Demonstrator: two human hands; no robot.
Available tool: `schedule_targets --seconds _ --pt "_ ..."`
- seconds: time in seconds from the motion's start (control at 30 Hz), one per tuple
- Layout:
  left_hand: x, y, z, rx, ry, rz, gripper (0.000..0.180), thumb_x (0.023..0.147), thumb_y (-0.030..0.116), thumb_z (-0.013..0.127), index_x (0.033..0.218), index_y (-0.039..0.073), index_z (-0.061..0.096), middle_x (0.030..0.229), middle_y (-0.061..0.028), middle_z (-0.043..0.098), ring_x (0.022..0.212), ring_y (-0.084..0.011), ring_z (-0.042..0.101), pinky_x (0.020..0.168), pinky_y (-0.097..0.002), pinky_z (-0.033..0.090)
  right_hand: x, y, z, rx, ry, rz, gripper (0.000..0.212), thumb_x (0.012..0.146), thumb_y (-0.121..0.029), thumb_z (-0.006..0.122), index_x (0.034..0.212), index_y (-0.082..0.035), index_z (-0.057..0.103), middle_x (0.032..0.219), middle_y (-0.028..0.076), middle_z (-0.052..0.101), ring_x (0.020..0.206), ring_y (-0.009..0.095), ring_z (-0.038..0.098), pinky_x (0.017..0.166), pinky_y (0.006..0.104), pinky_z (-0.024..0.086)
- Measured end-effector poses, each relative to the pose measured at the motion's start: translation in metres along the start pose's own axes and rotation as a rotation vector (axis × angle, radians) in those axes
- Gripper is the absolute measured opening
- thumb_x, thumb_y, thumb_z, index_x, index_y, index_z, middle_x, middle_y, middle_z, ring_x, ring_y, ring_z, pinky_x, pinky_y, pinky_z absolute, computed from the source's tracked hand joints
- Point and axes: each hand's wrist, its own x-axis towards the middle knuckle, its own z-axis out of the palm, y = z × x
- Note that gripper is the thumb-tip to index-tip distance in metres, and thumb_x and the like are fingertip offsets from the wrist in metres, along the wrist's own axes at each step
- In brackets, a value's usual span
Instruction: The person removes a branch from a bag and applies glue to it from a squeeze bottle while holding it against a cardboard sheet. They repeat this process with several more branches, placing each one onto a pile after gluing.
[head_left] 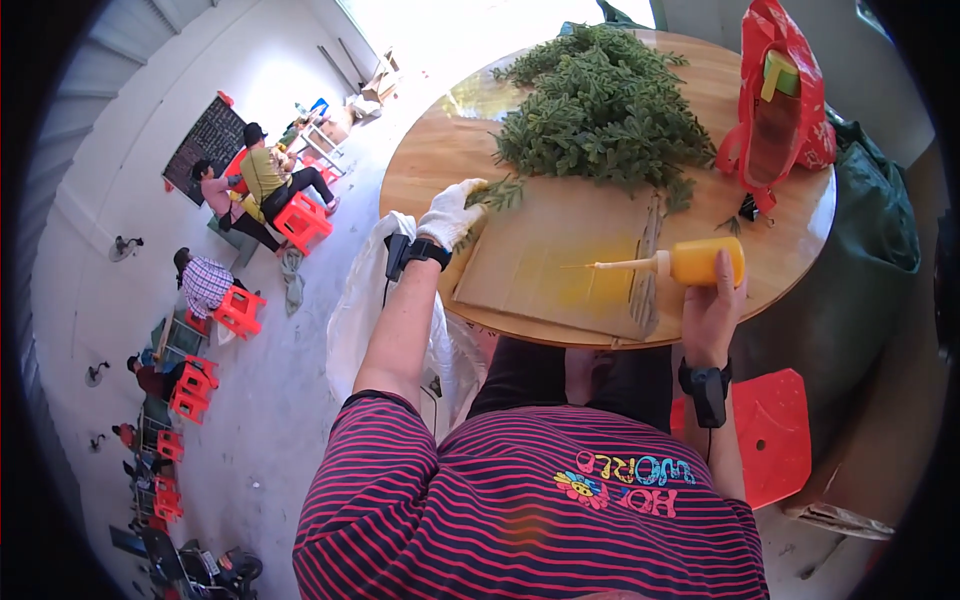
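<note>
My right hand [712, 315] is wrapped round a yellow squeeze bottle [702, 261], which lies nearly level with its long pale nozzle pointing left. Under the nozzle is a flat piece of cardboard [560, 245], smeared with yellow in its middle. At the cardboard's upper left corner, my left hand [452, 212], in a whitish glove, is closed on a small green leafy sprig [503, 193]. Part of the sprig's stem is hidden by the glove. Just beyond the cardboard lies a large heap of leafy green sprigs [605, 110].
Everything rests on a round wooden table [430, 130]. A red bag [815, 100] with a green-lidded bottle [780, 85] stands at the table's right. A white sack [365, 300] hangs by the left edge. A red stool [765, 435] is at lower right. Several people sit far left.
</note>
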Motion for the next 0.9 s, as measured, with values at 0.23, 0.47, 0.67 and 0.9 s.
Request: schedule_targets --seconds 0.23,0.47,0.67,0.9 --pt "0.001 0.01 -0.013 -0.266 0.275 -0.19 0.035 0.081 0.013 0.061 0.115 0.008 0.056 0.104 -0.0119 0.065 0.099 -0.0225 0.061 0.084 -0.0315 0.047 0.003 -0.004 -0.013 0.032 -0.097 0.177 0.027 0.09 -0.022 0.057 0.11 -0.006 0.049 0.103 0.005 0.056 0.098 0.016 0.055 0.088 0.0308 0.044" --pt "0.003 0.039 -0.011 -0.302 0.276 -0.083 0.037 0.081 0.016 0.06 0.117 0.008 0.055 0.105 -0.0123 0.064 0.095 -0.0229 0.061 0.082 -0.0322 0.047 0.005 -0.008 -0.019 0.082 -0.145 0.324 0.03 0.09 -0.026 0.055 0.113 -0.006 0.05 0.11 0.006 0.057 0.103 0.019 0.054 0.094 0.0335 0.042" --pt "0.006 0.073 0.018 0.024 -0.027 -0.079 0.04 0.077 0.026 0.065 0.113 0.011 0.055 0.104 -0.0174 0.062 0.097 -0.0336 0.058 0.083 -0.0412 0.046 0.011 -0.01 -0.022 0.079 -0.072 0.268 0.03 0.091 -0.025 0.055 0.115 -0.006 0.05 0.113 0.007 0.056 0.104 0.02 0.054 0.094 0.0335 0.041" --pt "0.023 0.063 0.016 -0.275 0.125 -0.164 0.044 0.073 0.025 0.069 0.113 0.01 0.057 0.098 -0.0183 0.064 0.095 -0.0311 0.06 0.083 -0.038 0.047 0.016 -0.002 -0.026 0.018 -0.028 0.067 0.029 0.091 -0.025 0.055 0.112 -0.006 0.052 0.112 0.007 0.057 0.103 0.02 0.054 0.092 0.0326 0.042"
